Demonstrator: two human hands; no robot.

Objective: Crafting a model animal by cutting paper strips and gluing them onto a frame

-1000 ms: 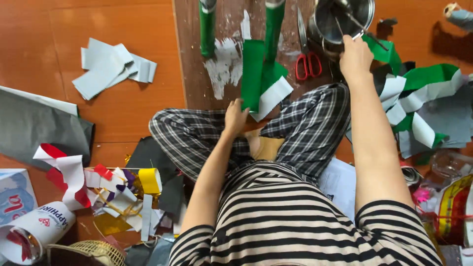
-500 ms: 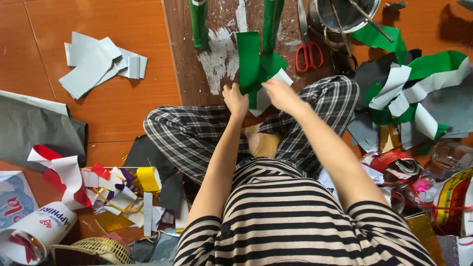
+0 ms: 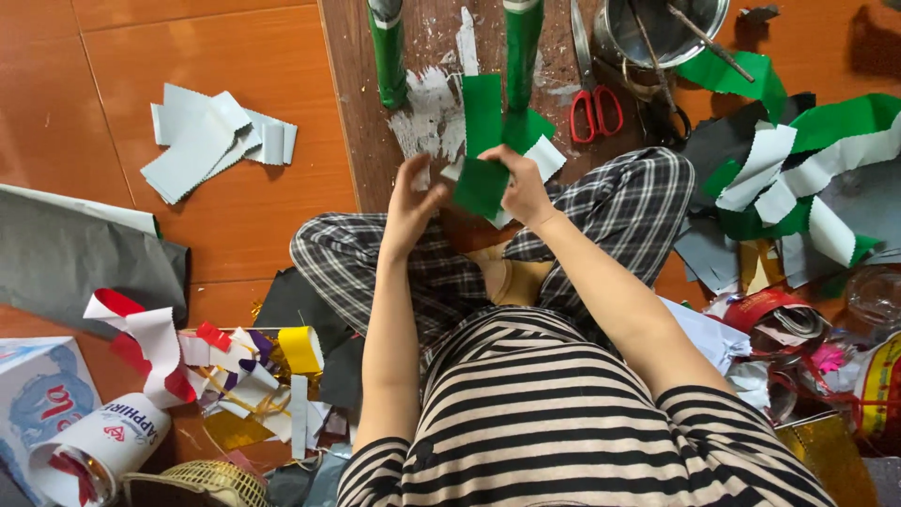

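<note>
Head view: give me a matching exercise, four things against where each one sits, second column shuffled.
Things:
1. green paper strip
2. red-handled scissors
3. grey paper pieces
4. metal pot

Places:
A. top right, with sticks standing in it
B. on the orange floor at upper left
C. in the right hand, with the left hand beside it
D. flat on the brown board, right of the green tubes

Pairs: 1-C, 2-D, 3-B, 4-A
</note>
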